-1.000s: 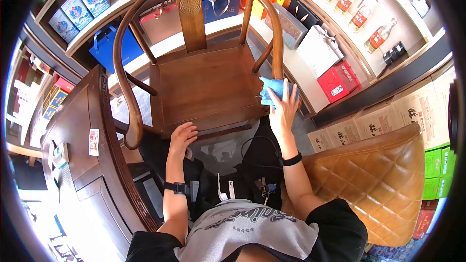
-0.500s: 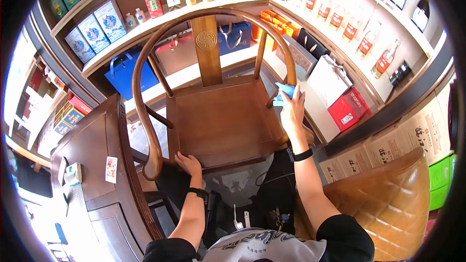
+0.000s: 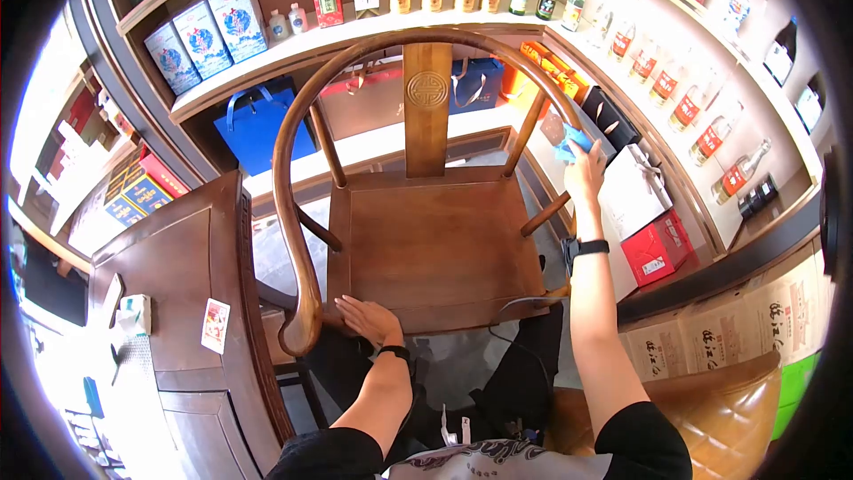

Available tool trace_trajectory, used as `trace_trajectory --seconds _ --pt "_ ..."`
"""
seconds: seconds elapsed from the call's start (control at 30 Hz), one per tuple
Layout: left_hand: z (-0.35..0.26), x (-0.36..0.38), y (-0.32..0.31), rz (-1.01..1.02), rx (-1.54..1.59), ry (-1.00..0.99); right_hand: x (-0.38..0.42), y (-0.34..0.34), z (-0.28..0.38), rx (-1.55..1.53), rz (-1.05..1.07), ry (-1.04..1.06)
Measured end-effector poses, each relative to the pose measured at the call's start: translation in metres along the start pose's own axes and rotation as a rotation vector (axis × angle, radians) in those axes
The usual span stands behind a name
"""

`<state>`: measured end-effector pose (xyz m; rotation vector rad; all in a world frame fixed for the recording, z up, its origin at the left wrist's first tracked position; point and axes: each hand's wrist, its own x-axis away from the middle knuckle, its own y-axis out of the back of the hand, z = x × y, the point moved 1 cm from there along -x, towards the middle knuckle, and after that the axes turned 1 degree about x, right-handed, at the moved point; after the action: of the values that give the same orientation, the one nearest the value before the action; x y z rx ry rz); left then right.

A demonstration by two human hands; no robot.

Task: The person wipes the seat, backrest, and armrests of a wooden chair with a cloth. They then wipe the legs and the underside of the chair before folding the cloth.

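Note:
A dark wooden armchair [image 3: 435, 240] with a curved top rail and a carved back panel [image 3: 426, 111] faces me. My right hand [image 3: 585, 173] is closed on a blue cloth [image 3: 573, 142], pressed against the right side of the curved armrest. My left hand [image 3: 369, 318] rests on the front left corner of the seat with its fingers stretched out, and nothing shows in it. The left armrest [image 3: 302, 324] curls down just beside that hand.
Shelves [image 3: 355, 31] with bottles and boxes curve behind the chair. A blue bag [image 3: 258, 129] and a red box [image 3: 656, 249] stand low. At left is a wooden desk [image 3: 178, 267]; at right, a tan leather seat [image 3: 702, 409] and cartons [image 3: 720, 333].
My right hand has moved up along the right armrest with the blue cloth. My left hand stays at the seat's front left corner. The whole view has shifted.

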<state>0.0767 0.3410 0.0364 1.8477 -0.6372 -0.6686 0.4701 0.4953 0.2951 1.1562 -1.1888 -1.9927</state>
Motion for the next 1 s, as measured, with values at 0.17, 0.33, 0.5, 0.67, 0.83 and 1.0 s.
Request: trace_trajectory --seconds 0.17,0.33,0.5,0.67,0.83,1.0 --pt "-0.001 -0.001 -0.009 -0.205 -0.174 -0.125 -0.046 -0.015 0.009 -0.056 -0.150 0.264" --pt "-0.004 -0.002 -0.010 -0.159 -0.276 -0.124 -0.056 -0.039 -0.032 -0.454 -0.308 0.430" --pt "-0.003 -0.006 -0.013 -0.155 -0.158 -0.132 0.110 0.000 -0.003 -0.640 -0.449 0.389" --pt "-0.004 -0.003 -0.014 -0.178 -0.163 -0.142 0.230 -0.012 -0.017 -0.332 -0.099 0.473" --pt "0.000 -0.006 -0.022 -0.180 -0.105 -0.143 0.246 0.006 -0.042 -0.258 -0.097 0.616" --pt "0.004 -0.006 -0.029 -0.199 -0.147 -0.165 0.249 -0.016 -0.065 0.108 0.278 0.679"
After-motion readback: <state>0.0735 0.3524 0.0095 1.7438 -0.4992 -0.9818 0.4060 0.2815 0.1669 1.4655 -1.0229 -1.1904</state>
